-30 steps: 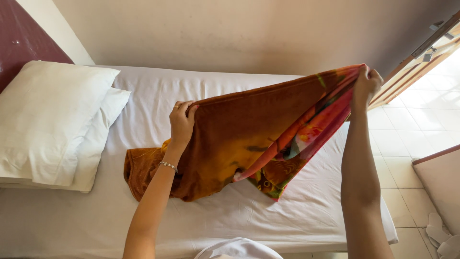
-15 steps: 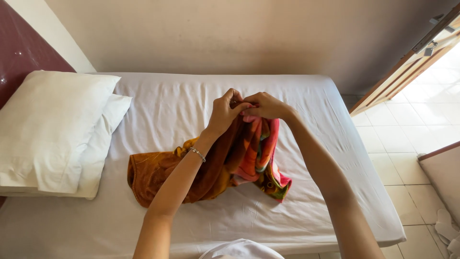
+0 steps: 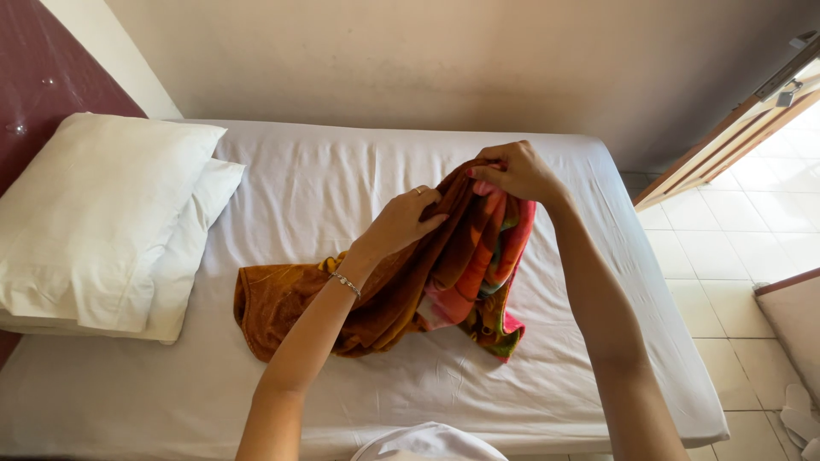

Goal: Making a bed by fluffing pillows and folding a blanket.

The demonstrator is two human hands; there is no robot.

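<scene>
A brown blanket [image 3: 389, 299] with a bright orange, pink and green patterned side hangs bunched above a bed with a white sheet [image 3: 333, 179]. My right hand [image 3: 512, 171] pinches the blanket's gathered top edge, held highest. My left hand [image 3: 406, 222], with a bracelet on the wrist, grips the blanket fold a little lower and to the left. The blanket's lower end trails onto the sheet at the left.
Two white pillows [image 3: 102, 222] are stacked at the bed's left end against a dark red headboard [image 3: 43, 77]. A beige wall runs behind the bed. Tiled floor [image 3: 743, 230] and a wooden door frame [image 3: 726, 145] lie to the right.
My hands, spread wide with the blanket stretched a second ago, came together. Now the left hand has slid down and left along the fold while the right keeps the top.
</scene>
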